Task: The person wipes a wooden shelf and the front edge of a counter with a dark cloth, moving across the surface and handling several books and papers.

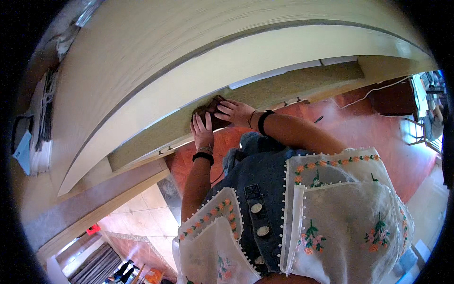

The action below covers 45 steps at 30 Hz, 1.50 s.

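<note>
A bunched dark brown cloth (212, 122) lies on the narrow tan surface (298, 75) of a recessed ledge beneath a curved cream panel (246, 42). My left hand (203, 132) rests on the cloth's left part, its fingers stretched upward and slightly apart. My right hand (235, 112) lies over the cloth's right part, fingers spread and pointing left. Both thumbs are hard to make out.
A reddish wooden floor (317, 137) lies below the ledge. At right are a dark wooden desk (390, 99), a chair (416, 132) and a white cable (359, 94). Dark folded items (45, 104) stand at far left; pale tiles (146, 208) show lower left.
</note>
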Available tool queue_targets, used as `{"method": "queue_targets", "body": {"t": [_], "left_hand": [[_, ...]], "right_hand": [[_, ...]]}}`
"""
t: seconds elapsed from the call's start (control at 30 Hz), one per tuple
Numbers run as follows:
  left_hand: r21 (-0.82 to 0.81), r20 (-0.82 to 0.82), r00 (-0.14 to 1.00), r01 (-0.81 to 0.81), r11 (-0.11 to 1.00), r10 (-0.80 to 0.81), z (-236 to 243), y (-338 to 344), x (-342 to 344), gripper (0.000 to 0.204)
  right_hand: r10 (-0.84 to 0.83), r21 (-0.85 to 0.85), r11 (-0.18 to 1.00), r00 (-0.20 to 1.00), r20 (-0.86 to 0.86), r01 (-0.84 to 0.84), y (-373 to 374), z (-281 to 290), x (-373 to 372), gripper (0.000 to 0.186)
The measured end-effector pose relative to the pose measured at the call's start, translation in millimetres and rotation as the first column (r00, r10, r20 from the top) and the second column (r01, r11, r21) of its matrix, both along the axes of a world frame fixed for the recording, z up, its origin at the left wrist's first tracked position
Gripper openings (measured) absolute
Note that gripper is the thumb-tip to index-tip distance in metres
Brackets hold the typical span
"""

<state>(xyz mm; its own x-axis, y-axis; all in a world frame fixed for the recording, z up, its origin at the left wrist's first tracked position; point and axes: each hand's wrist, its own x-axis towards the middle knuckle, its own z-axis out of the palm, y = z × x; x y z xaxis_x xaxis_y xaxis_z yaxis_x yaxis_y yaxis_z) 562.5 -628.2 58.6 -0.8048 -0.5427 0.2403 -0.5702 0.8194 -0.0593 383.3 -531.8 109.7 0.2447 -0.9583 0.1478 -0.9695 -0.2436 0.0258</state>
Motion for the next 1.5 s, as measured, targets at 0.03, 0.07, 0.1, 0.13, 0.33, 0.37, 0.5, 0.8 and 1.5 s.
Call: {"method": "queue_targets", "body": {"t": [0.03, 0.07, 0.1, 0.13, 0.33, 0.37, 0.5, 0.8, 1.5], "left_hand": [[0.002, 0.028, 0.999, 0.017, 1.000, -0.017, 4, 5, -9, 0.055], [0.004, 0.056, 0.998, 0.033, 0.999, -0.033, 8, 12, -18, 0.054], [0.003, 0.052, 0.998, 0.022, 1.000, -0.022, 8, 20, -28, 0.054], [0.010, 0.052, 0.999, 0.013, 1.000, -0.013, 10, 31, -38, 0.053], [0.049, -0.011, 1.000, -0.010, 0.999, 0.011, 22, 89, -99, 0.054], [0.050, -0.005, 1.000, -0.017, 0.999, 0.018, 24, 94, -107, 0.054], [0.060, 0.076, 0.997, -0.003, 0.998, -0.001, 41, 121, -149, 0.054], [0.219, 0.109, 0.987, 0.094, 0.971, -0.120, 53, 217, -267, 0.055], [0.352, -0.056, 0.864, 0.486, 0.800, -0.500, 75, 338, -458, 0.052]], "right_hand": [[0.004, -0.029, 1.000, 0.999, 0.034, -0.003, 9, -1, -9, 0.041], [0.002, -0.026, 1.000, 0.999, 0.035, -0.001, 18, -1, -20, 0.041], [0.026, -0.047, 0.999, 1.000, -0.007, -0.027, 23, 1, -32, 0.041], [0.051, -0.068, 0.996, 0.998, -0.048, -0.055, 28, 4, -45, 0.041], [0.054, -0.016, 0.998, 0.998, -0.026, -0.054, 77, 9, -105, 0.042], [0.042, 0.016, 0.999, 0.998, -0.050, -0.041, 84, 12, -112, 0.042], [0.033, 0.146, 0.989, 0.998, -0.050, -0.025, 117, 16, -154, 0.053], [-0.060, 0.122, 0.990, 0.996, -0.065, 0.068, 233, 45, -269, 0.062], [-0.677, -0.059, 0.718, 0.715, 0.172, 0.694, 370, 44, -385, 0.050]]}}
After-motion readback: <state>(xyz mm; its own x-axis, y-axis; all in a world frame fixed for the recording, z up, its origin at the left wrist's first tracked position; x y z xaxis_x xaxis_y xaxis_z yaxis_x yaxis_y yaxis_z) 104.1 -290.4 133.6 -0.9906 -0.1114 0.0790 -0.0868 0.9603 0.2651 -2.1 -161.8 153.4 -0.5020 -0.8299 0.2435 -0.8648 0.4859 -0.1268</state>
